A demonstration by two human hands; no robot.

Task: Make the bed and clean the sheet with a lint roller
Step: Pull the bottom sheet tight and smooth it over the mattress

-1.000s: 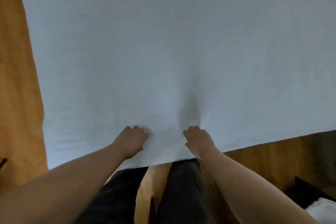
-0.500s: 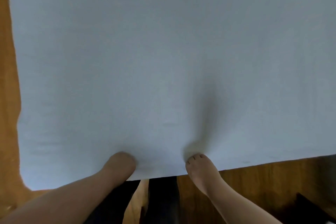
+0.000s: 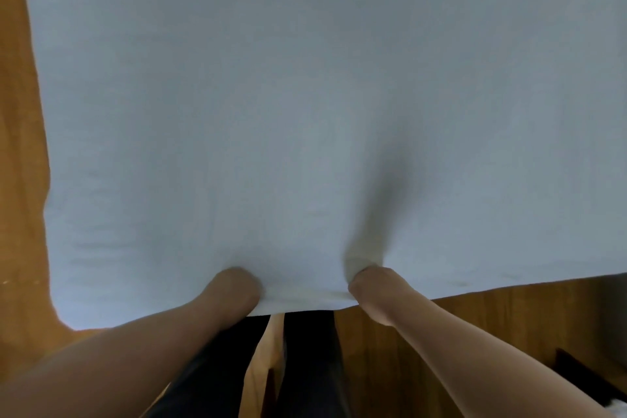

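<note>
Item: sheet (image 3: 305,112), pale blue-white. It fills most of the view and lies spread flat, its near edge running across the bottom of the frame and its left edge and rounded near-left corner showing against the wooden floor (image 3: 20,180).

Item: our left hand (image 3: 234,288), at the near edge, left of centre. We see a curled fist in contact with the hem; the fingers are tucked out of sight, so we judge that they grip the cloth, though the pinch itself is hidden.

Item: our right hand (image 3: 369,285), at the same edge, just right of centre. The fingers curl under the hem, and one deep fold runs away from it up the sheet, which suggests tension.

Item: dark trousers (image 3: 305,349), between the forearms.

Item: lint roller. Not in view.

Step in hand, by our judgement: bed-making, drawing the sheet taut toward us.

Next move calls for: an even pull from both hands so the fold at the right flattens, then laying the hem straight. Rolling is not yet begun.
</note>
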